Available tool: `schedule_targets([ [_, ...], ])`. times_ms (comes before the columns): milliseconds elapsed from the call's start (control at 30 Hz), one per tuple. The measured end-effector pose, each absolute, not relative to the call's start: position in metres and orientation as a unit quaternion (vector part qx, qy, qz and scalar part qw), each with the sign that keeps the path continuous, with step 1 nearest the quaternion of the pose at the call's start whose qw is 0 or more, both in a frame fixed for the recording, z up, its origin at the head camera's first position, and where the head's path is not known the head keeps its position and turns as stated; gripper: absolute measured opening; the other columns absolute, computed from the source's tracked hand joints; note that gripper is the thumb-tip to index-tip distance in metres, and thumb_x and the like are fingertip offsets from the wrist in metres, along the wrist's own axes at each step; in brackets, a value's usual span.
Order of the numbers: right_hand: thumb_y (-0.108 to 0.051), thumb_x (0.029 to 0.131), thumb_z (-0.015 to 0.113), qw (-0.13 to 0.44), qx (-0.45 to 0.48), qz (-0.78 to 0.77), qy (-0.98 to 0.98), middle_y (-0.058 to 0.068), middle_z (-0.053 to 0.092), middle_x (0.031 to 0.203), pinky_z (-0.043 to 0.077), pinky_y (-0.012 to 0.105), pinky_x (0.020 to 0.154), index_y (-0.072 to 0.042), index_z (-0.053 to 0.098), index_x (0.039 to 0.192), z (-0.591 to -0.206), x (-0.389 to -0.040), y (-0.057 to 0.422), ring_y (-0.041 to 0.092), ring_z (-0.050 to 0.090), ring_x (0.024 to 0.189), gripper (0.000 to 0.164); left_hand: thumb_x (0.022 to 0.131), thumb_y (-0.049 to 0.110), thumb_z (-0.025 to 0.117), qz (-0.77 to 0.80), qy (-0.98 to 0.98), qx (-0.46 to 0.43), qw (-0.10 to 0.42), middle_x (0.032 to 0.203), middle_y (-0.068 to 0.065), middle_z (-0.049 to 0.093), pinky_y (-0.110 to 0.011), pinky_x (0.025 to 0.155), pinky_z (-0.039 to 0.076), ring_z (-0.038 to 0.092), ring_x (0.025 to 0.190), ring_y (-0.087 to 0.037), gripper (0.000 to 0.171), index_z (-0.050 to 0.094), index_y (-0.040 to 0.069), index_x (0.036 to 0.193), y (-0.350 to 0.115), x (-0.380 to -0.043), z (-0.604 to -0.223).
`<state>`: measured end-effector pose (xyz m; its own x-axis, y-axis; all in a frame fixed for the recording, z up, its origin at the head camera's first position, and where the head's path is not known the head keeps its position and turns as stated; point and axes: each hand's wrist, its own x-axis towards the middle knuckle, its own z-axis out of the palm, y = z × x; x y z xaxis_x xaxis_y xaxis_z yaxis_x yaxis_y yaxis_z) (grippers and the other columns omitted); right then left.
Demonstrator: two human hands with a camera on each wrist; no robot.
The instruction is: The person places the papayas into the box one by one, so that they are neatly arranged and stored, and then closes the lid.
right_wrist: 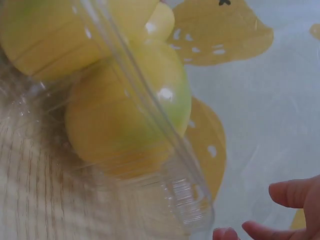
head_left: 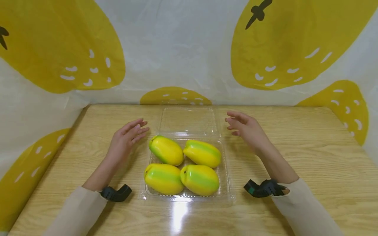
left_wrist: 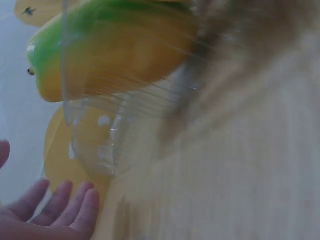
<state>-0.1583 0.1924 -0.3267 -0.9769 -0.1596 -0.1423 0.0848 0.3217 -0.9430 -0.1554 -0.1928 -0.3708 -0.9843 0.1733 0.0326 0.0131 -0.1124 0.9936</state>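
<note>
A clear plastic clamshell container [head_left: 228,186] lies on the table in the head view, its lid [head_left: 189,119] folded back flat toward the far edge. Several yellow fruits with green streaks, papaya-like in shape, sit inside it in two rows, among them a front-left fruit [head_left: 163,179] and a back-right fruit [head_left: 203,154]. My left hand [head_left: 126,139] hovers left of the container, fingers extended and holding nothing. On the other side, my right hand [head_left: 248,129] is held beside the lid, fingers slightly bent, also holding nothing. Both wrist views show fruit through the transparent wall.
The wooden table [head_left: 295,147] extends to both sides of the container. Behind it hangs a white cloth [head_left: 177,49] printed with big yellow fruit shapes, which also runs down the left and right sides. Dark wrist devices [head_left: 116,193] sit at the sleeve cuffs.
</note>
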Motion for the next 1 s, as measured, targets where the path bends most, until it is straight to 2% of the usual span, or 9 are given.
schedule_targets([
  [200, -0.031, 0.101, 0.047, 0.137, 0.021, -0.642, 0.754, 0.02, 0.042, 0.141, 0.043, 0.04, 0.098, -0.001, 0.034, 0.146, -0.338, -0.17, 0.194, 0.037, 0.046, 0.119, 0.055, 0.102, 0.024, 0.047, 0.785, 0.614, 0.032, 0.079, 0.135, -0.017, 0.049, -0.043, 0.105, 0.036, 0.05, 0.123, -0.035, 0.056, 0.03, -0.01, 0.143, -0.184, -0.171, -0.371],
  [400, -0.025, 0.101, 0.049, 0.146, 0.031, -0.679, 0.718, 0.021, 0.04, 0.143, 0.048, 0.029, 0.087, 0.005, 0.034, 0.145, -0.345, -0.175, 0.189, 0.032, 0.049, 0.113, 0.055, 0.103, 0.025, 0.045, 0.789, 0.601, 0.03, 0.124, 0.146, -0.025, 0.035, -0.042, 0.106, 0.035, 0.046, 0.126, -0.035, 0.057, 0.026, -0.007, 0.146, -0.179, -0.177, -0.369],
  [633, -0.023, 0.101, 0.049, 0.149, 0.036, -0.691, 0.707, 0.02, 0.041, 0.142, 0.048, 0.029, 0.087, 0.002, 0.035, 0.145, -0.348, -0.175, 0.186, 0.031, 0.049, 0.112, 0.053, 0.103, 0.025, 0.045, 0.788, 0.6, 0.036, 0.134, 0.147, -0.027, 0.033, -0.042, 0.104, 0.038, 0.049, 0.124, -0.035, 0.056, 0.027, -0.006, 0.146, -0.175, -0.179, -0.365],
  [767, -0.024, 0.1, 0.05, 0.147, 0.038, -0.685, 0.713, 0.018, 0.042, 0.142, 0.048, 0.027, 0.084, 0.002, 0.038, 0.144, -0.346, -0.173, 0.185, 0.03, 0.049, 0.11, 0.053, 0.103, 0.024, 0.045, 0.79, 0.597, 0.039, 0.132, 0.144, -0.025, 0.037, -0.041, 0.103, 0.04, 0.052, 0.12, -0.033, 0.055, 0.029, -0.007, 0.145, -0.174, -0.178, -0.362],
  [1000, -0.025, 0.1, 0.051, 0.14, 0.033, -0.68, 0.719, 0.015, 0.042, 0.143, 0.046, 0.022, 0.075, 0.003, 0.041, 0.141, -0.338, -0.17, 0.186, 0.021, 0.049, 0.097, 0.052, 0.103, 0.024, 0.045, 0.783, 0.606, 0.063, 0.126, 0.137, -0.016, 0.048, -0.04, 0.103, 0.04, 0.053, 0.12, -0.032, 0.051, 0.035, -0.005, 0.143, -0.176, -0.175, -0.356],
])
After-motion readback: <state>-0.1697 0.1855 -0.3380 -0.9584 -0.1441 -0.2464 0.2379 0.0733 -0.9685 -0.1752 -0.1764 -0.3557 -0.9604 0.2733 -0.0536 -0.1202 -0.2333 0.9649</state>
